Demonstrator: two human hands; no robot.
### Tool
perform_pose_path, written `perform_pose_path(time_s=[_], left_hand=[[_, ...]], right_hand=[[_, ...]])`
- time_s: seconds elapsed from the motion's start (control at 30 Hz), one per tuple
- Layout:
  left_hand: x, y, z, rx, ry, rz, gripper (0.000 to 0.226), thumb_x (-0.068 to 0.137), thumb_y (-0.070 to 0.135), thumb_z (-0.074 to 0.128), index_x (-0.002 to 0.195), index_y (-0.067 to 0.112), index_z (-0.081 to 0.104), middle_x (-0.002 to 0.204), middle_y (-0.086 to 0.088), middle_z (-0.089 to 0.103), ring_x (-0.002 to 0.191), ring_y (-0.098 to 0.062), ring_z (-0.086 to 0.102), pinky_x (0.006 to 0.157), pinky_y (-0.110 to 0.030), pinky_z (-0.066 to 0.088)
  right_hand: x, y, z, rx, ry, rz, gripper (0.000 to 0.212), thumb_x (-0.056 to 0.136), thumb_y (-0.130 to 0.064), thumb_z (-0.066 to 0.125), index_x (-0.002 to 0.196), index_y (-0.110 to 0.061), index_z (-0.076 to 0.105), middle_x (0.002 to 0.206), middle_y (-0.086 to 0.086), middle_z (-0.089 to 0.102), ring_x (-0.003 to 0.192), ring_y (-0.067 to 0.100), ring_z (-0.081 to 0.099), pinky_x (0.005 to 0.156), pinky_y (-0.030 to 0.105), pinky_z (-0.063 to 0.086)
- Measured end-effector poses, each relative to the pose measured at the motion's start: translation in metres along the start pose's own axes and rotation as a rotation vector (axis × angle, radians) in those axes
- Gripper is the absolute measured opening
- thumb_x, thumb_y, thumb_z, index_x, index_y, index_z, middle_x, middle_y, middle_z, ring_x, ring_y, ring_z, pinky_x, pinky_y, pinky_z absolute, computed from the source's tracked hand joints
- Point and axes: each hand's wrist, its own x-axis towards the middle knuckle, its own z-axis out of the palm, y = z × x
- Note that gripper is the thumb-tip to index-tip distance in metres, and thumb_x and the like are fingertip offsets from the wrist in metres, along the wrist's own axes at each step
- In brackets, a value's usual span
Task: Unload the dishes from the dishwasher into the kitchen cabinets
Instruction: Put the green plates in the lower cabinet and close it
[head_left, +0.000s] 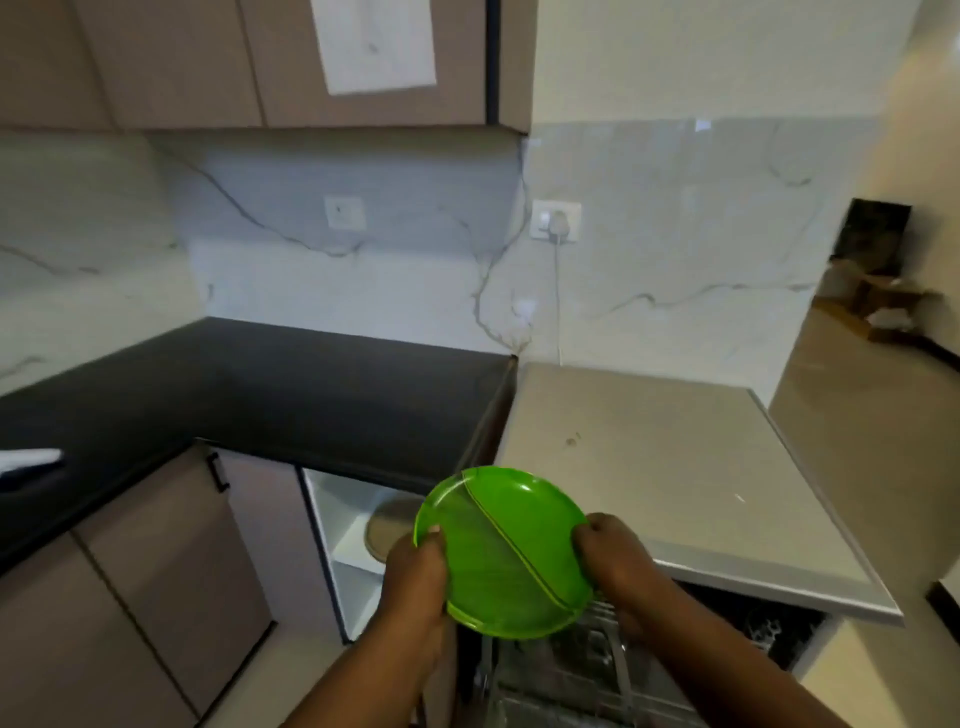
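A round green plate (506, 551) with a dividing ridge hangs tilted in front of me, above the pulled-out dishwasher rack (576, 670). My left hand (415, 577) grips its left rim and my right hand (613, 556) grips its right rim. Just left of the plate is an open lower cabinet (343, 525) with white shelves, and a grey round dish (387, 530) lies on its upper shelf. The dishwasher's inside is mostly hidden by my arms.
A black L-shaped countertop (260, 395) runs left and back. The dishwasher's grey top (675, 467) lies to the right. Closed brown upper cabinets (208, 62) hang above. A white cloth (28, 460) lies at the far left. A plug and cord (558, 228) hang on the marble wall.
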Motion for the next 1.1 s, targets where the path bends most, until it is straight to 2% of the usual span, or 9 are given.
perform_pose_path(time_s=[0.17,0.33,0.43,0.53,0.63,0.7,0.83,1.0,1.1], left_hand=[[-0.030,0.072,-0.026,-0.060,-0.005,0.078,0.020,0.098,0.011,0.042,0.088,0.011,0.059,0.047,0.001,0.064,0.039,-0.013,0.062,0.031,-0.021,0.046],[-0.039,0.124,-0.060,-0.038,0.002,0.171,0.029,0.098,0.007,0.039,0.073,0.011,0.052,0.035,0.002,0.057,0.033,-0.014,0.058,0.027,-0.025,0.044],[-0.030,0.139,-0.084,-0.053,0.022,0.184,0.028,0.097,0.007,0.040,0.072,0.012,0.053,0.039,0.000,0.059,0.053,-0.021,0.057,0.031,-0.025,0.047],[-0.009,0.146,-0.108,-0.067,0.024,0.161,0.028,0.098,0.007,0.039,0.073,0.012,0.051,0.058,-0.008,0.061,0.058,-0.022,0.055,0.041,-0.030,0.050],[0.013,0.153,-0.137,-0.067,0.005,0.146,0.026,0.098,0.008,0.039,0.076,0.009,0.053,0.044,-0.003,0.062,0.045,-0.021,0.061,0.032,-0.027,0.047],[0.039,0.162,-0.164,-0.050,-0.005,0.128,0.020,0.099,0.010,0.039,0.086,0.007,0.054,0.058,-0.008,0.063,0.052,-0.023,0.060,0.030,-0.027,0.046],[0.095,0.172,-0.208,-0.036,0.009,0.104,0.018,0.100,0.018,0.040,0.101,0.012,0.056,0.077,-0.010,0.062,0.062,-0.022,0.057,0.035,-0.025,0.049],[0.177,0.149,-0.254,-0.067,-0.009,0.057,0.037,0.102,0.028,0.039,0.125,0.005,0.056,0.118,-0.019,0.063,0.090,-0.031,0.064,0.071,-0.039,0.054],[0.213,0.112,-0.276,-0.026,-0.037,-0.005,0.036,0.101,0.032,0.041,0.121,0.010,0.059,0.118,-0.017,0.063,0.102,-0.033,0.062,0.085,-0.046,0.051]], right_hand=[[-0.017,-0.075,-0.014,0.191,-0.017,-0.106,0.026,0.088,0.000,0.044,0.065,-0.003,0.055,0.055,0.012,0.049,0.048,0.020,0.049,0.045,0.023,0.044],[-0.026,-0.137,-0.003,0.297,-0.039,-0.132,0.012,0.077,-0.007,0.045,0.075,-0.001,0.055,0.067,0.016,0.050,0.054,0.025,0.052,0.050,0.032,0.047],[-0.023,-0.159,0.018,0.296,-0.039,-0.181,0.021,0.070,-0.014,0.046,0.079,-0.001,0.059,0.073,0.018,0.050,0.065,0.026,0.052,0.058,0.038,0.044],[-0.021,-0.178,0.043,0.317,-0.051,-0.175,0.013,0.084,-0.001,0.045,0.075,-0.002,0.054,0.069,0.016,0.045,0.059,0.024,0.050,0.051,0.027,0.044],[-0.014,-0.193,0.075,0.312,-0.080,-0.162,0.026,0.087,0.004,0.042,0.063,-0.006,0.047,0.059,0.013,0.042,0.044,0.020,0.047,0.035,0.018,0.039],[-0.006,-0.204,0.109,0.337,-0.073,-0.156,0.026,0.087,0.005,0.043,0.063,-0.005,0.048,0.057,0.013,0.043,0.042,0.019,0.047,0.035,0.019,0.039],[0.005,-0.225,0.170,0.343,-0.082,-0.127,0.023,0.087,0.001,0.046,0.066,-0.005,0.052,0.057,0.016,0.044,0.047,0.022,0.049,0.041,0.029,0.045],[0.014,-0.215,0.253,0.575,-0.062,0.028,0.027,0.090,-0.005,0.051,0.065,-0.012,0.051,0.061,0.013,0.044,0.049,0.019,0.045,0.051,0.027,0.038],[0.016,-0.192,0.297,0.557,0.002,0.122,0.018,0.091,-0.008,0.057,0.073,-0.008,0.057,0.068,0.015,0.053,0.063,0.022,0.052,0.058,0.031,0.042]])
